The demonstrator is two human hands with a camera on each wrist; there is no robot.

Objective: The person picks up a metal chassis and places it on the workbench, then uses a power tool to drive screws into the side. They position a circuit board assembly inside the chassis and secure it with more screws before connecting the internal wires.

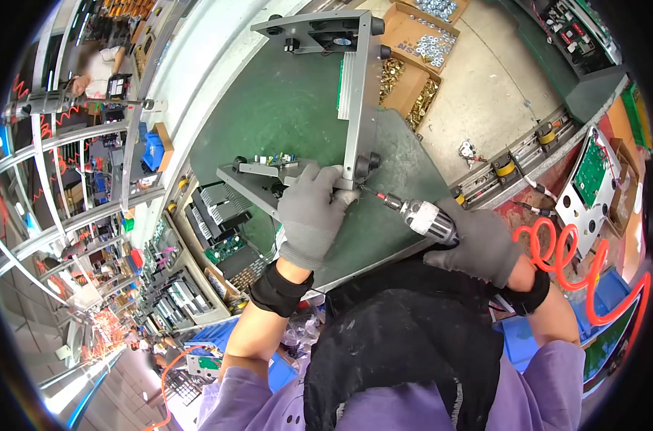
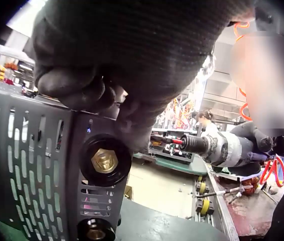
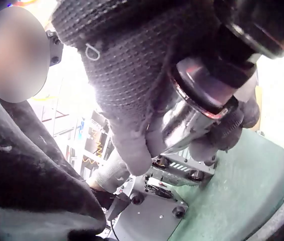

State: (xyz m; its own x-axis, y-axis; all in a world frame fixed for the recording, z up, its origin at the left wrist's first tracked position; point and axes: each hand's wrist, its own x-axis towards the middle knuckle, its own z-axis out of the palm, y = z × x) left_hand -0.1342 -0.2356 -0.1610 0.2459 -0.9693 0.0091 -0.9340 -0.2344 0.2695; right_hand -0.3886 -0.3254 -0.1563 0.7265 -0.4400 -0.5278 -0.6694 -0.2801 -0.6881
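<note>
— What sits at the left of the green-topped counter (image 1: pixel 283 108)?

— A grey sheet-metal chassis frame (image 1: pixel 360 93), bent into a U, standing on the counter top with its open side toward the left edge. Its near panel lies toward the counter's near edge; its far panel, holding a small black fan (image 1: pixel 337 41), lies toward the far edge.

— And the left hand (image 1: pixel 310 212)?

— In a grey knit glove, it grips the near corner of the frame, fingers (image 1: pixel 319 176) curled over the panel's edge. The left wrist view shows that panel's louvred slots and a black round socket with a brass centre (image 2: pixel 105 160) just under the fingers.

— What about the right hand (image 1: pixel 484 244)?

— Also gloved in grey, its fingers wrap tight round a silver pneumatic screwdriver (image 1: pixel 427 219), near the counter's near right edge. The screwdriver's thin bit (image 1: pixel 373 194) points left and meets the frame's corner, right beside the left hand's fingertips.

— Anything farther right?

— Cardboard boxes of brass and silver hardware (image 1: pixel 420 43) stand past the counter's far right corner, and a coiled orange air hose (image 1: pixel 578 266) hangs at the far right.
</note>
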